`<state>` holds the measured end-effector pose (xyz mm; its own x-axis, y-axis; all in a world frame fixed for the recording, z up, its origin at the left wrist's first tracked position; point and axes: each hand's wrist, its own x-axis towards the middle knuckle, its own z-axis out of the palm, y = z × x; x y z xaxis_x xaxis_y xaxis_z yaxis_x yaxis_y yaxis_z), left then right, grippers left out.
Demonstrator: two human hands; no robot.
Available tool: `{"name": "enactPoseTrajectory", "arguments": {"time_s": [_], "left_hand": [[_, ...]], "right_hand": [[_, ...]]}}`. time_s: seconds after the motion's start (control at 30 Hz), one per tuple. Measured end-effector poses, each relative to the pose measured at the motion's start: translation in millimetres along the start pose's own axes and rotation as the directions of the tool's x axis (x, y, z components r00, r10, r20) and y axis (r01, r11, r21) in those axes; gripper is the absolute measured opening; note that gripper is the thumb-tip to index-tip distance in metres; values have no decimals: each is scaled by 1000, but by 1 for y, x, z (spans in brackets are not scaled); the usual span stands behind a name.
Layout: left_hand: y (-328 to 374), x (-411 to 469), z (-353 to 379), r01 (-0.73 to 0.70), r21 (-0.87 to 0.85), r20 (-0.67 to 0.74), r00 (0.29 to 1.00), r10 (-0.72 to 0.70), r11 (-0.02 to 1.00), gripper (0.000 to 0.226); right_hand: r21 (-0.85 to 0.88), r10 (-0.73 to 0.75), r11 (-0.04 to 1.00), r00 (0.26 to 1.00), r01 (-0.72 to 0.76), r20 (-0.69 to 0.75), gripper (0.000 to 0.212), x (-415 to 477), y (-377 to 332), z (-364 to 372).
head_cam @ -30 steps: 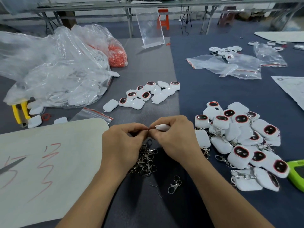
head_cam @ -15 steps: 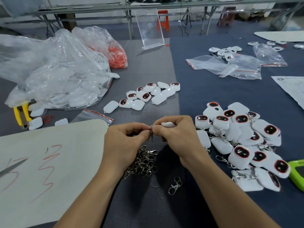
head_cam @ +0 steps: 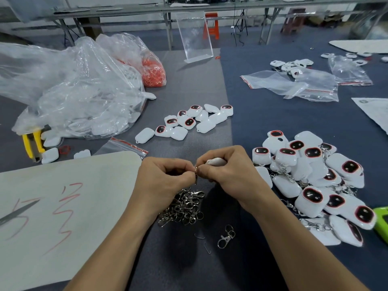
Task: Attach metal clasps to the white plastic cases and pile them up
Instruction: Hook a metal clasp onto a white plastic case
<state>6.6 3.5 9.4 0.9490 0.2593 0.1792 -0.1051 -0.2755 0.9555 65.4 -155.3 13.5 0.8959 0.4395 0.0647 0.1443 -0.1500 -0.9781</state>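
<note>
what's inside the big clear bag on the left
White plastic cases show through the big clear bag, mostly in its lower part. Crumpled plastic hides their number and anything else among them.

White cases (head_cam: 286, 186) have red-rimmed black windows (head_cam: 312, 195), clasps (head_cam: 184, 206) silver.
</note>
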Motion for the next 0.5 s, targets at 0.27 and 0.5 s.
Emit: {"name": "enactPoseTrajectory", "arguments": {"time_s": [0.27,0.5], "left_hand": [[-1,0,-2,47,-70,32,998,-45,996,10],[1,-4,5,-23,-44,-70,997,20,999,12]], "right_hand": [[-132,-118,984,993,117,-5,16,-3,-3,0],[-98,-191,978,979,184,-66,22,-5,-8,0]]}}
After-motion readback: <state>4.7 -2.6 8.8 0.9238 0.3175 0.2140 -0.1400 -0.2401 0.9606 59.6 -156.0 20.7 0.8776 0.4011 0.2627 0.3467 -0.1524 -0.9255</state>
